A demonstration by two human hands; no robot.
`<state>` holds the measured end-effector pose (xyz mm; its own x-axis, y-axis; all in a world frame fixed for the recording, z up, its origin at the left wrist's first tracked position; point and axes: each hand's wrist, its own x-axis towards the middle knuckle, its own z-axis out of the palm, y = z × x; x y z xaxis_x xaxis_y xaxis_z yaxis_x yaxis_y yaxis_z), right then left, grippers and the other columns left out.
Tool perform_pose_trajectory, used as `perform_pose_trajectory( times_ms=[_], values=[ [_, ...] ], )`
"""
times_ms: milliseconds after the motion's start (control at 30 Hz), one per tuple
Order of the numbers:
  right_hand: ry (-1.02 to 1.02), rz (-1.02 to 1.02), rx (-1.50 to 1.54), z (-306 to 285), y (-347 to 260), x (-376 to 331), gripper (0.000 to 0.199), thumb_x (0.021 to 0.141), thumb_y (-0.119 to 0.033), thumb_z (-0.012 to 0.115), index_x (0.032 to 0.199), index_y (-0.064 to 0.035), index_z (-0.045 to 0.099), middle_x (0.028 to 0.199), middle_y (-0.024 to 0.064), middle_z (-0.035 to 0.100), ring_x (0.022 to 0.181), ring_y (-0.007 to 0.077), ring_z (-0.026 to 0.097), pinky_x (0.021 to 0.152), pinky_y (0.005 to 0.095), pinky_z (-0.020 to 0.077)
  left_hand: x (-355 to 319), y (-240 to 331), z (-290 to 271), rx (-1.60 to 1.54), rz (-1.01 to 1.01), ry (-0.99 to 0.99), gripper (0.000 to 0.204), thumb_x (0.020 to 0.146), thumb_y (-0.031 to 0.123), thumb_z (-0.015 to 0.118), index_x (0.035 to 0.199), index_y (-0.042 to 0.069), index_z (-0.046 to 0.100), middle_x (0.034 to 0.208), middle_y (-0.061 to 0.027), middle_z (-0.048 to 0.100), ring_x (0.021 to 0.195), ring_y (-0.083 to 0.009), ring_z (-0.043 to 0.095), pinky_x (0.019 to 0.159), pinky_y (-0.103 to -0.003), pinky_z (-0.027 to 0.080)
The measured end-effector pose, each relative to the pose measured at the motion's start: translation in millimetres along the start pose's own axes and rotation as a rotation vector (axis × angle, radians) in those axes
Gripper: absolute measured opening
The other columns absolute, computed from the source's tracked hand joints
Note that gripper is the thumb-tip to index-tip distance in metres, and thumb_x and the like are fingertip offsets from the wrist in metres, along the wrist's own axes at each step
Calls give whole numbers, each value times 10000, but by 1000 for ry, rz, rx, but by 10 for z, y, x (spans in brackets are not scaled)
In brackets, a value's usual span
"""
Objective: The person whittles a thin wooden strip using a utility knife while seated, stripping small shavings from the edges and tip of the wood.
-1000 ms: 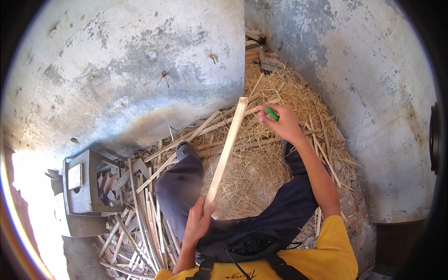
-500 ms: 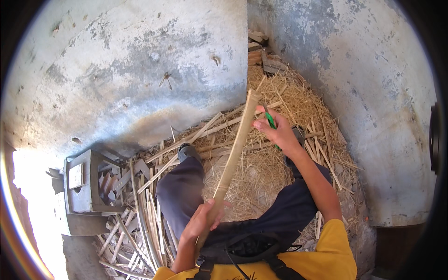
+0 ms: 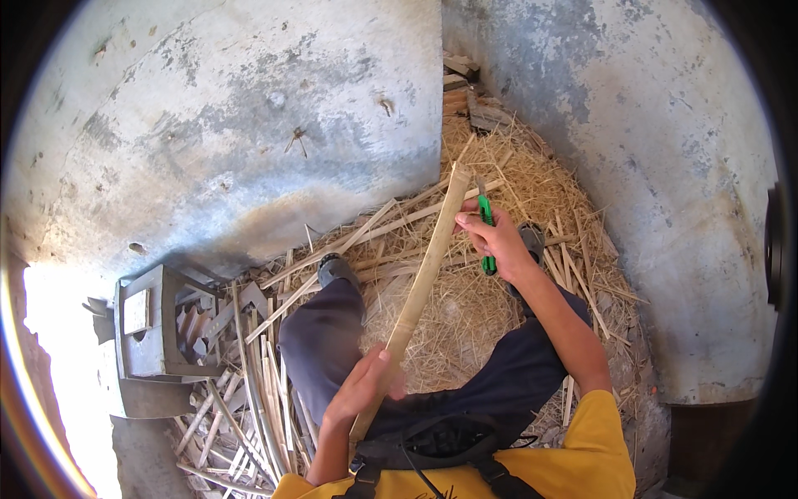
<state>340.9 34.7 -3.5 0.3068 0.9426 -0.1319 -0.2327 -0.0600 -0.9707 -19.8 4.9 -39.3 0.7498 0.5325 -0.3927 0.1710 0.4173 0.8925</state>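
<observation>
A long split bamboo strip [image 3: 422, 287] slants from my lap up and away to the right, between my knees. Around its lower part is my left hand [image 3: 364, 384], with some fingers blurred or hidden behind the strip. My right hand [image 3: 499, 241] is closed on a green utility knife [image 3: 486, 213], close beside the strip's far end. The knife's blade end points away from me, and its green tail shows below the palm. Thumb and fingertips of that hand come up to the strip's right edge; whether they press on it I cannot tell.
Straw-like shavings [image 3: 440, 337] cover the floor between my feet. Several bamboo strips [image 3: 270, 391] lie in a heap on the left, next to a grey box [image 3: 158, 324] with an open side. Worn walls [image 3: 274, 108] meet in a corner ahead.
The strip's far end has swung slightly right. My right hand has turned the knife more upright, showing more of its green body. My left hand has shifted slightly up the strip.
</observation>
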Motion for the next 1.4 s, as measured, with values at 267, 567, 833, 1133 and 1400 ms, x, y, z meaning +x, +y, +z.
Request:
perform_pose_trajectory(
  times_ms=[267, 567, 833, 1133, 1400],
  values=[
    [75, -166, -65, 75, -123, -59, 236, 1095, -261, 680, 1222, -63, 681, 892, 39, 715, 566, 26, 407, 524, 222, 332, -33, 162, 27, -58, -35, 153, 501, 1214, 424, 347, 1224, 17, 640, 779, 14, 499, 655, -101, 414, 620, -298, 388],
    [-305, -647, -680, 378, 102, -347, 323, 1041, -306, 754, 1175, -18, 696, 922, 103, 738, 758, 207, 696, 683, 353, 530, 1, 334, 229, 330, 192, 399, 403, 1219, 339, 352, 1078, 18, 550, 801, -65, 550, 696, -162, 484, 670, -360, 432],
    [-394, -660, -700, 549, 191, -512, 358, 1008, -298, 794, 1201, -3, 733, 956, 148, 753, 755, 306, 719, 682, 400, 552, 20, 413, 297, 443, 235, 458, 426, 1215, 336, 319, 1049, 10, 539, 763, -154, 558, 695, -322, 547, 714, -444, 458],
    [-387, -717, -664, 596, 251, -506, 350, 986, -270, 819, 1157, 30, 759, 963, 172, 781, 746, 303, 753, 649, 382, 573, 32, 418, 325, 563, 288, 499, 409, 1213, 332, 345, 1041, 8, 524, 775, -200, 590, 715, -431, 593, 693, -517, 450],
    [-315, -554, -691, 701, 228, -581, 342, 987, -333, 805, 1158, -37, 797, 948, 144, 794, 759, 324, 753, 675, 403, 586, 73, 353, 352, 667, 357, 589, 445, 1221, 329, 308, 990, 11, 515, 739, -154, 514, 662, -322, 510, 681, -459, 440]
  ],
)
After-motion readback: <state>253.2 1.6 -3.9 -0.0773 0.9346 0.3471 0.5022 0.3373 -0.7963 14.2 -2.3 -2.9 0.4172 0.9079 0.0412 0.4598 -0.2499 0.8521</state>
